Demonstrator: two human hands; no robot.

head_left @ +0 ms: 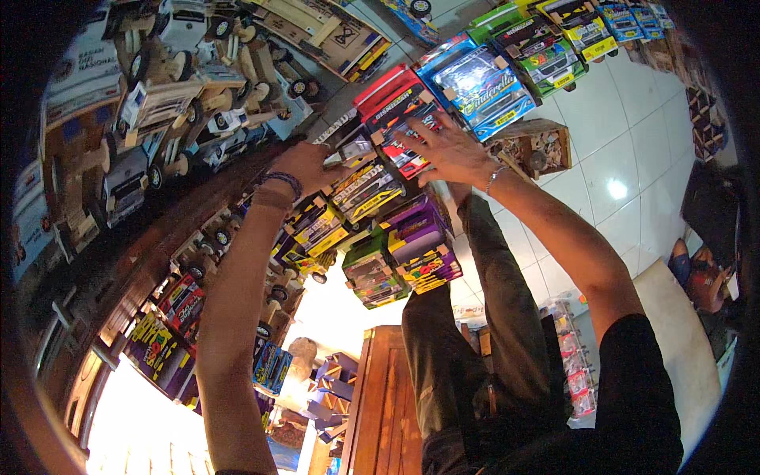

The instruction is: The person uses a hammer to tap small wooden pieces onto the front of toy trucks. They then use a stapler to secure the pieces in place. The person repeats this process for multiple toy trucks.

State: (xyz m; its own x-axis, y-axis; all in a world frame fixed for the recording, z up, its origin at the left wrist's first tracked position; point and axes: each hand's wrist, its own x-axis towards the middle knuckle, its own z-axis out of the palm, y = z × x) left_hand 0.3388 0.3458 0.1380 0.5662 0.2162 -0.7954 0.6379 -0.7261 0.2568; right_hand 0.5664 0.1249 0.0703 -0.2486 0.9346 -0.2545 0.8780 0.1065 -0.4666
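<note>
My right hand point(457, 154) lies with fingers spread over the front of a red and black toy truck point(400, 119), touching it. To its left, my left hand point(305, 168) has its thumb stretched toward a toy truck with a yellow front point(366, 190); its other fingers are partly hidden, and I see nothing gripped in it. Below the hands stand a purple toy truck point(418, 237) and a green one point(374, 269). Beyond my right hand is a large blue toy truck point(483, 87).
Many wooden toy trucks with white cabs point(158, 99) crowd the left side. Green toy trucks point(546, 55) continue the row at the far right. An open wooden box point(546, 150) sits on the white tiled floor point(625, 142). A brown wooden panel point(384, 388) stands near my legs. Another person point(704, 277) is at the right edge.
</note>
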